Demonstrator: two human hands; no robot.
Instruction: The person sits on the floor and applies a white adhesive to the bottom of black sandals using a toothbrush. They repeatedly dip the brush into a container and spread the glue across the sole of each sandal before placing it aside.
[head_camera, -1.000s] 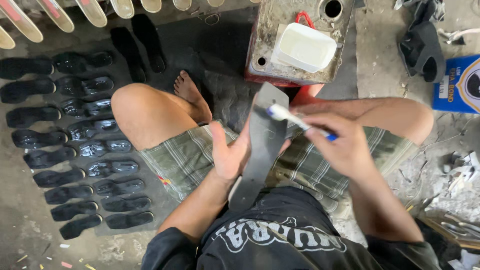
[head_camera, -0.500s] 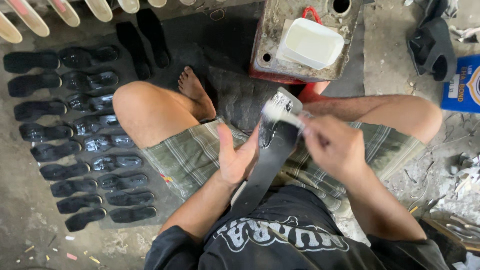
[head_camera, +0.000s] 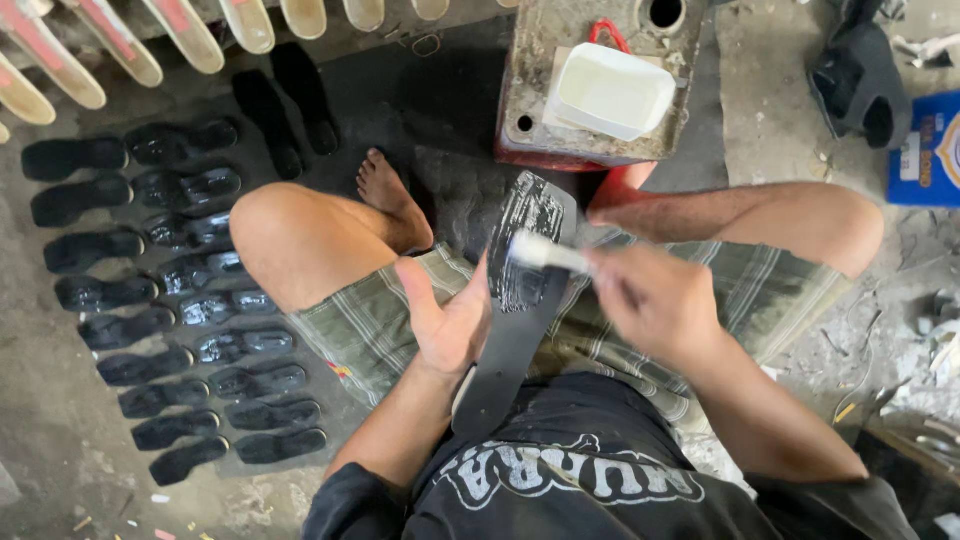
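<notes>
The person is sitting cross-legged on the floor, and the left hand (head_camera: 447, 322) is gripping a long black sole (head_camera: 515, 300) by its edge, thumb sticking up along the side, holding it tilted over the lap so that its far end is pointing away from the body. The right hand (head_camera: 655, 305) is clenching the handle of a brush (head_camera: 545, 253), whose pale head is touching the sole's upper half, where the surface is looking wet and streaked with a shiny coat; the hand itself is blurring slightly. Under both hands, plaid shorts (head_camera: 370, 330) are covering the thighs, and a bare foot (head_camera: 392, 200) is resting on the dark ground just beyond the left knee. Just past the sole's tip, a grimy can (head_camera: 600, 85) with a red rim is standing on the floor, and a white tub (head_camera: 612, 92) is sitting on top of it. To the left, two columns of black soles (head_camera: 190, 310) are lying side by side on the floor, many of them glistening. Farther off, along the top edge, a row of pale soles (head_camera: 190, 35) is leaning. At the far right, a blue box (head_camera: 925, 155) is lying near a dark shoe piece (head_camera: 860, 85).
</notes>
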